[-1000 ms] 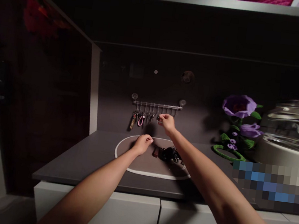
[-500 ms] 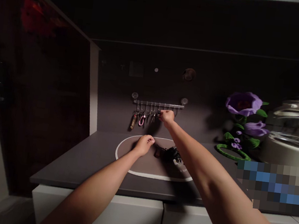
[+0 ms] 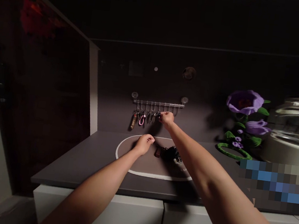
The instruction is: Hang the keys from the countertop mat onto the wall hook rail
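My right hand (image 3: 167, 118) is up at the clear hook rail (image 3: 158, 103) on the back wall. Its fingers pinch a small dark keychain (image 3: 159, 115) at one of the hooks; most of it is hidden by the fingers. Left of it, several keys (image 3: 152, 117), a pink loop keychain (image 3: 142, 119) and a brown tag keychain (image 3: 133, 120) hang from the rail. Lower down, my left hand (image 3: 144, 144) hovers over the oval mat (image 3: 142, 167), fingers curled together with nothing visible in them. A dark bundle (image 3: 171, 153) lies on the mat, partly behind my right forearm.
Purple knitted flowers (image 3: 246, 102) with a green ring base (image 3: 233, 151) stand to the right. Beyond them is a large white appliance with a clear top (image 3: 295, 144). The grey counter (image 3: 77, 165) has white cabinets (image 3: 126, 214) below; a dark door (image 3: 43, 113) is at left.
My right hand has dropped very slightly at the rail, still pinching. My left hand has stayed almost in place. The view has shifted a little.
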`<state>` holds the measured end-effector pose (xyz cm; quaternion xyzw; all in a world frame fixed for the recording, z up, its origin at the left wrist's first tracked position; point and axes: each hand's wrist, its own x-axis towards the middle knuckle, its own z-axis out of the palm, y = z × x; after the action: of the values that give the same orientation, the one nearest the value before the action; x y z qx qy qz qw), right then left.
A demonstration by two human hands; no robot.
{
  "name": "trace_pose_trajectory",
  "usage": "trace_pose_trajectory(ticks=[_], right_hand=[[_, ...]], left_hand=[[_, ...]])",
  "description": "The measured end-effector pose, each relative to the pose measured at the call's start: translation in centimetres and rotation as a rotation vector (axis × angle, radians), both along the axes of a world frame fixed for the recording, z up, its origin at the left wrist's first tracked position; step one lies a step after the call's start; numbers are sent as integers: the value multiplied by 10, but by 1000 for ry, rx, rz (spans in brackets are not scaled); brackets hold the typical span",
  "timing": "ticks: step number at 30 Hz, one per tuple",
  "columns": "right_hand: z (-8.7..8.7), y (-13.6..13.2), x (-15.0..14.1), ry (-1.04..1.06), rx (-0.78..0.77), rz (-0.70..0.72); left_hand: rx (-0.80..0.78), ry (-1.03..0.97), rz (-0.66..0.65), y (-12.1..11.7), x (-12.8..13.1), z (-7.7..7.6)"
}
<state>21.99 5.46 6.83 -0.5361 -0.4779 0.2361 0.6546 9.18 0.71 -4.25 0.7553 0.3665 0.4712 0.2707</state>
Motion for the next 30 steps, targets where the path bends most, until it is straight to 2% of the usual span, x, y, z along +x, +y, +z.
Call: trace_pose_trajectory(ticks=[3, 16, 24, 30], right_hand=[[0, -1, 0, 60, -29, -16], [-4, -22, 5, 75, -79, 118], [-9, -56, 14, -40, -112, 200], [-25, -85, 27, -129, -110, 255]], left_hand=[[-1, -12, 2, 1, 0, -1], [-56, -42, 8, -3, -2, 0], [-116, -78, -27, -18, -2, 6], [-125, -65, -43, -28, 3, 16]])
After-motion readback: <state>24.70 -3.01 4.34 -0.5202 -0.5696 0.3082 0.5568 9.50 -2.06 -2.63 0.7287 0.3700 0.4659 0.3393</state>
